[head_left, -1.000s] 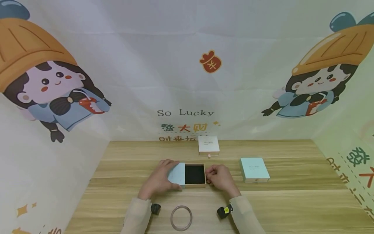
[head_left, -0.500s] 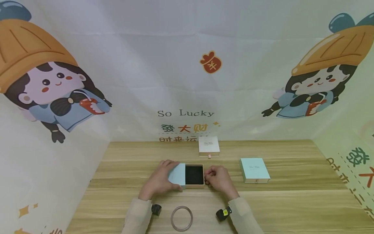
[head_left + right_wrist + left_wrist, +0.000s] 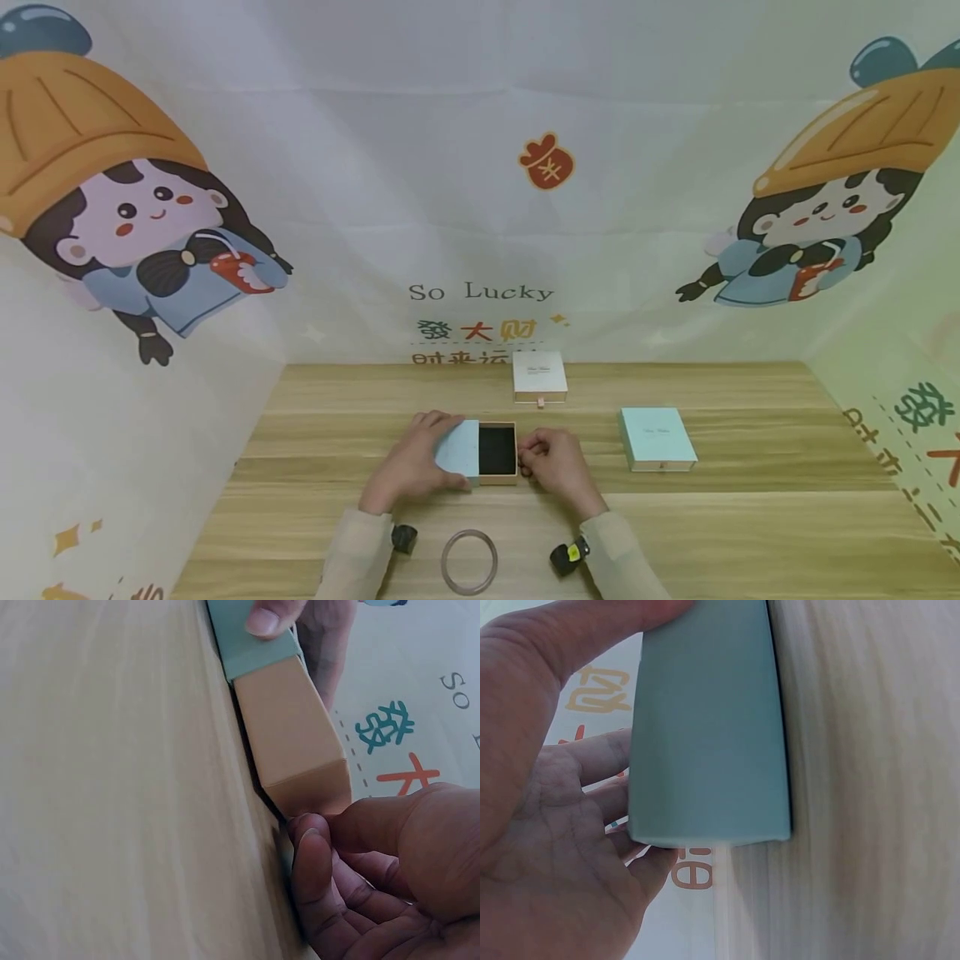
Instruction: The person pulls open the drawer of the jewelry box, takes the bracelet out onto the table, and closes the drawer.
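Observation:
My left hand (image 3: 408, 462) grips the light blue sleeve (image 3: 457, 450) of a drawer-style gift box, thumb along the near side and fingers at the far side. From the sleeve's right end sticks out a tan drawer (image 3: 289, 720) with a black lining (image 3: 498, 450). At the drawer's outer end my right hand (image 3: 558, 468) has its fingers curled, thumb and forefinger pinching low against the end face; any pull tab there is hidden. A greyish round bangle (image 3: 444, 562) lies on the table between my forearms.
A white gift box (image 3: 540, 373) with a small tab stands behind, near the wall. Right of my right hand is a closed mint gift box (image 3: 657, 437). The wood-grain table (image 3: 750, 533) meets printed cloth walls (image 3: 637, 250) at the back and sides.
The drawer has slid left, further into the sleeve, and my right hand has moved left with it. My left hand keeps its hold on the sleeve. The bangle stays put.

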Available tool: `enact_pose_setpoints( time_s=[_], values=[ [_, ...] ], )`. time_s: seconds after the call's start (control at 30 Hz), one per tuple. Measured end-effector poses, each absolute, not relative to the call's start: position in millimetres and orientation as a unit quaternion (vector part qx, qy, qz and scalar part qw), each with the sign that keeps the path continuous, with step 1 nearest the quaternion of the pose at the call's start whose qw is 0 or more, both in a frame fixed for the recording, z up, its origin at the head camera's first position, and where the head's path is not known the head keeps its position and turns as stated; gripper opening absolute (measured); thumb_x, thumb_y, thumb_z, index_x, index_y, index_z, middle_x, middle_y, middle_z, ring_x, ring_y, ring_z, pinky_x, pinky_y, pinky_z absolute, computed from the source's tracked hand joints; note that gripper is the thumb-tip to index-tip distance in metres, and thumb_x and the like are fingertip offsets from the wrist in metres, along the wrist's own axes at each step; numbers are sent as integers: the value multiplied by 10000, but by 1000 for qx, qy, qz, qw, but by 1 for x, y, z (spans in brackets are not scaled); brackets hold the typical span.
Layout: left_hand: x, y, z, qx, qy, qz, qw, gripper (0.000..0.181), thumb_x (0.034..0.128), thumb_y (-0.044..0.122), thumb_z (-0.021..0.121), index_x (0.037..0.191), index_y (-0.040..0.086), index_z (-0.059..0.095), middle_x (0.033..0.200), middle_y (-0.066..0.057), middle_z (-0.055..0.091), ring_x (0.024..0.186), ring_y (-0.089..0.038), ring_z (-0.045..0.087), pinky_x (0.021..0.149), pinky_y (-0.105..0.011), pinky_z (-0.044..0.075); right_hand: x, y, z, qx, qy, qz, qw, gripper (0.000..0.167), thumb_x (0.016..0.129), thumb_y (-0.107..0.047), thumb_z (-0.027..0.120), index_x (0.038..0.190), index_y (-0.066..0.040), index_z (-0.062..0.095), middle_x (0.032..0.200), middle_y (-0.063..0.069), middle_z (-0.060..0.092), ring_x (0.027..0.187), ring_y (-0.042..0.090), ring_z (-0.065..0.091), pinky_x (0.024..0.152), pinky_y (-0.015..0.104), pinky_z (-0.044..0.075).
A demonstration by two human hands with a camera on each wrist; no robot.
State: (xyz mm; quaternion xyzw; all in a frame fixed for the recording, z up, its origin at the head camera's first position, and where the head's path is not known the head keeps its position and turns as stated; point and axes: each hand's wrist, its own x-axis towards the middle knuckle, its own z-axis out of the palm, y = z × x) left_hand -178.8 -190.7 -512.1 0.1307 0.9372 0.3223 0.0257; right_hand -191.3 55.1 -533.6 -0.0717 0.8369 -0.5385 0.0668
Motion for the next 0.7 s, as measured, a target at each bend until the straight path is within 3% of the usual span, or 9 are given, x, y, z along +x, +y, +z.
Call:
enact_pose_setpoints(
  time_s=[0.7],
  values=[
    [-177, -192, -513, 132, 938, 320, 29, 1009, 633, 314, 972, 1508, 122, 507, 1461, -65, 541, 1321, -266, 481, 1079, -496, 475, -188, 37, -539, -79, 838, -536, 57, 75, 927, 33, 641, 905, 22, 711, 750, 80, 685, 599, 98, 607, 517, 218, 527]
  ],
)
